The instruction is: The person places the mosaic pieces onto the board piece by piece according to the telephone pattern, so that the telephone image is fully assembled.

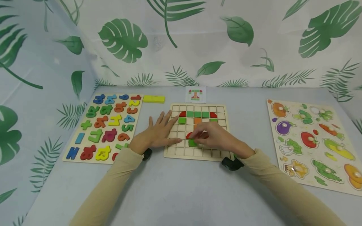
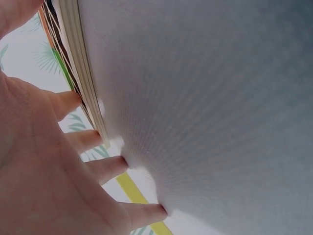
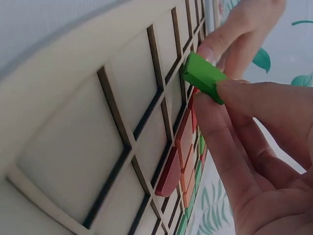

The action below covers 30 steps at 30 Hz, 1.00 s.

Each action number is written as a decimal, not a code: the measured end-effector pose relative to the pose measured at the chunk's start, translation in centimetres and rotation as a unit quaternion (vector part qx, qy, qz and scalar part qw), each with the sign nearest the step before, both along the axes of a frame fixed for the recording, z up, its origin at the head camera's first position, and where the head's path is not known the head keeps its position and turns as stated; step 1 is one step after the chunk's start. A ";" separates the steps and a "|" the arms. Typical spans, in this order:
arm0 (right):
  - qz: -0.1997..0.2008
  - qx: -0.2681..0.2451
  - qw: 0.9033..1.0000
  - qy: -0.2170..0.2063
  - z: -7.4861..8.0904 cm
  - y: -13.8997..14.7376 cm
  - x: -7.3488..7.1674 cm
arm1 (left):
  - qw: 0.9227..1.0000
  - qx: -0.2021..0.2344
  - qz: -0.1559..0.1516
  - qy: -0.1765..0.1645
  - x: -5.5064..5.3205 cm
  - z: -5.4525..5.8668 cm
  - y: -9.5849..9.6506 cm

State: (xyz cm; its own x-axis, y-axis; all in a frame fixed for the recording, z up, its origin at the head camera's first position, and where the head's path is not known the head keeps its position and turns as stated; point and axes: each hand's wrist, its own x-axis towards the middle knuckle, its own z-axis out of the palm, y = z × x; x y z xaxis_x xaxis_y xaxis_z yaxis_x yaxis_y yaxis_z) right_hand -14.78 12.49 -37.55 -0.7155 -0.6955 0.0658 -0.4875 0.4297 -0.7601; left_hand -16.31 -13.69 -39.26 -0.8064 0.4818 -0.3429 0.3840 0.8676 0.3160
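My right hand [image 1: 215, 136] pinches a green square block [image 3: 203, 77] between thumb and fingertips. The block is tilted over the lower part of a wooden grid board [image 1: 175, 153], just below a red rounded piece [image 1: 189, 135]. Red rounded pieces, green squares and orange squares [image 1: 197, 120] sit in the grid's cells, some of them hidden under my right hand. With fingers spread, my left hand [image 1: 154, 135] rests along the board's left edge, its thumb and fingertips reaching over the frame.
Behind the board lies a small card [image 1: 195, 94] showing a coloured block pattern. To the left are a number puzzle board [image 1: 85, 131] and a stack of yellow pieces [image 1: 154, 99]. A vegetable puzzle board [image 1: 297, 138] lies at the right. Leaf-printed cloth [image 1: 195, 47] rises behind the table.
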 end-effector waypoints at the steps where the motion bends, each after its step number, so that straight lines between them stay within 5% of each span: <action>1: -0.002 0.000 1.000 -0.005 0.1 0.0 -0.1 | 1.000 0.000 0.000 0.000 0.0 0.0 0.0; 11: 0.007 -0.016 1.000 0.009 0.0 -0.7 -0.3 | 1.000 -0.003 0.000 -0.002 0.0 0.3 0.2; 30: 0.018 0.035 0.996 0.076 -0.5 -1.9 0.3 | 1.000 -0.001 -0.001 -0.004 0.2 0.4 0.2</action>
State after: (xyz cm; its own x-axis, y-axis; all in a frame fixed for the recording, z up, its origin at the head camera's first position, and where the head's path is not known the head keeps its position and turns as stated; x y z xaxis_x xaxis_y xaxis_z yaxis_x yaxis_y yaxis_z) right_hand -14.53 10.55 -38.10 -0.6762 -0.7266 0.1216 -0.6098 0.4594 -0.6458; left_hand -16.08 -13.49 -38.88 -0.8027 0.4833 -0.3496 0.3837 0.8671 0.3177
